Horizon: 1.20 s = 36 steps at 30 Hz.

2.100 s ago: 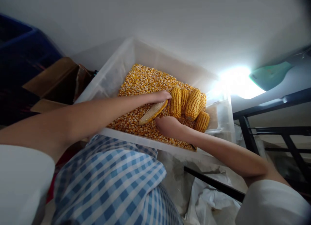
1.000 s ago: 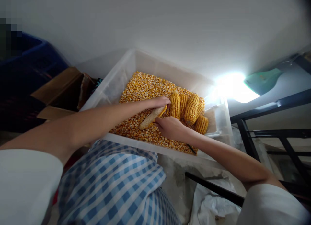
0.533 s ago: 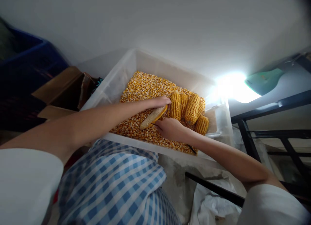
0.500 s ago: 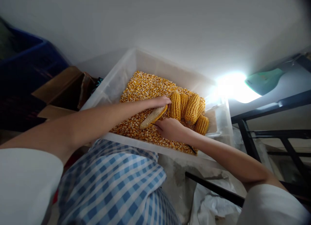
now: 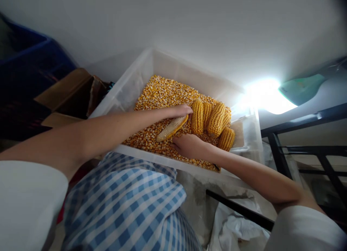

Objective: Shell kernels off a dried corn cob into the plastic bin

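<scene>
My left hand (image 5: 183,110) is closed around the upper end of a corn cob (image 5: 172,128). The side of the cob facing me is pale and stripped, with yellow kernels along its lower right edge. Just below it, my right hand (image 5: 188,145) is closed on a thin dark tool (image 5: 217,167), whose end shows under the wrist; its exact kind is hidden by the hand. Loose corn kernels (image 5: 162,92) fill the bottom of a translucent plastic bin (image 5: 173,65). Several full ears of corn (image 5: 197,117) lie on the kernels right of my hands.
An opened cardboard box (image 5: 65,88) and a blue crate (image 5: 35,66) stand left of the bin. On the right are a bright lamp (image 5: 302,90) and a black metal frame (image 5: 279,153). A blue checked cloth (image 5: 127,204) covers my lap, and white sacking (image 5: 235,225) lies below.
My right hand has drawn slightly down and away from the cob, and the tool's tip no longer shows clearly against it. My left hand keeps hold of the cob. The view has shifted slightly.
</scene>
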### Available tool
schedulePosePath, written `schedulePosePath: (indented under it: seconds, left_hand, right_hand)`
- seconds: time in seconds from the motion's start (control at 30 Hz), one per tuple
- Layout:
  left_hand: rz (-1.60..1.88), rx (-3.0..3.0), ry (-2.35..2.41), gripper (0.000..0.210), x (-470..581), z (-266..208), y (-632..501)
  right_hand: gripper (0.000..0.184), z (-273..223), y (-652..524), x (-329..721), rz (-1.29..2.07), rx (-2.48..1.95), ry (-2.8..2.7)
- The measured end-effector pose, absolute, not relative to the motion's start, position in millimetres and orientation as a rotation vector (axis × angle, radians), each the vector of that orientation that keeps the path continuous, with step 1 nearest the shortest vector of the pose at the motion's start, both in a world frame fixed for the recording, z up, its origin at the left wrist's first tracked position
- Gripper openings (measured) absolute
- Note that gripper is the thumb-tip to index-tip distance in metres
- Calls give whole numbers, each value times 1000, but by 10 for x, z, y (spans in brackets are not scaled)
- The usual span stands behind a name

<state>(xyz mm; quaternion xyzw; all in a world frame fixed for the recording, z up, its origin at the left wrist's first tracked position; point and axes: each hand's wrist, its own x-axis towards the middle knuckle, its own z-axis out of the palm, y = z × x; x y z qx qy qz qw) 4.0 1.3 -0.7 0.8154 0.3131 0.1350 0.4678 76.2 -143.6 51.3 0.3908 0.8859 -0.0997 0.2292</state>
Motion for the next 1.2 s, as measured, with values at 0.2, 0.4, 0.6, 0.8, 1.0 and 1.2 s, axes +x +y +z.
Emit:
schedulePosePath:
  seconds: [0.2, 0.4, 0.6, 0.8, 1.0, 1.2]
  left_hand:
    - [325, 1991, 801, 25, 36, 2, -1]
    - [336, 1984, 779, 25, 50, -41, 28]
    - [331, 1988, 803, 24, 52, -32, 23]
    - [323, 2015, 806, 26, 53, 30, -10]
    - [304, 1986, 829, 27, 55, 22, -17]
    - [313, 1995, 800, 26, 49, 46, -37]
  right_hand:
    - [32, 509, -1434, 746, -281, 1062, 2439]
    - [33, 532, -1453, 737, -283, 1085, 2450]
    - [31, 518, -1458, 729, -277, 1085, 2450]
    - [30, 501, -1460, 721, -287, 1070, 2374]
    - [28, 523, -1475, 723, -290, 1059, 2392]
    - [29, 477, -1476, 747, -259, 1059, 2420]
